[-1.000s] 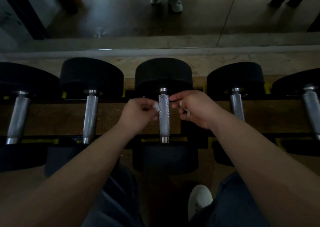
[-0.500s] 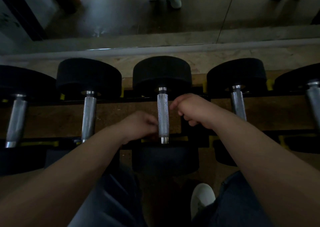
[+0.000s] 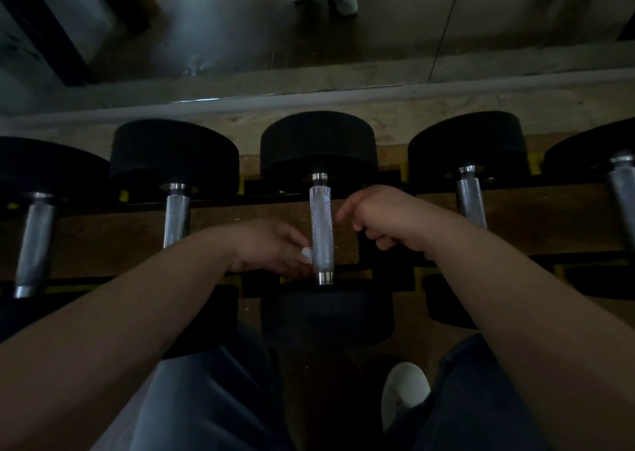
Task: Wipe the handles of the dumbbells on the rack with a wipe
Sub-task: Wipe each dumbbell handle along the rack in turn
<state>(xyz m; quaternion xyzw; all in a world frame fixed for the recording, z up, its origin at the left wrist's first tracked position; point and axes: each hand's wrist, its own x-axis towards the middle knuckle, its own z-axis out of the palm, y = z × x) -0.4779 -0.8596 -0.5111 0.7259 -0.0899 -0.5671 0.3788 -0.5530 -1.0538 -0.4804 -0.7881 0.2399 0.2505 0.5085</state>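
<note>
Our left hand (image 3: 271,247) pinches a small white wipe (image 3: 307,255), fingers closed on it and pressing it to the left side of the centre handle (image 3: 321,223), low down near the end closest to us. Our right hand (image 3: 385,220) sits just right of the same handle, fingers curled. We cannot tell whether it holds anything, nor whether its fingertips touch the metal.

Entry, rack (image 3: 268,191): five dumbbells in a row, handles pointing away from us.
- Centre dumbbell: knurled silver handle, black round far head (image 3: 319,141), black near head (image 3: 326,316).
- Neighbouring handles: one to the left (image 3: 177,216), one to the right (image 3: 470,199), both untouched.
- Outer handles: far left (image 3: 34,244), far right (image 3: 623,192), partly cut off at the edges.

Entry, surroundings: a mirror (image 3: 240,20) behind the rack; our white shoe (image 3: 405,388) below it.
</note>
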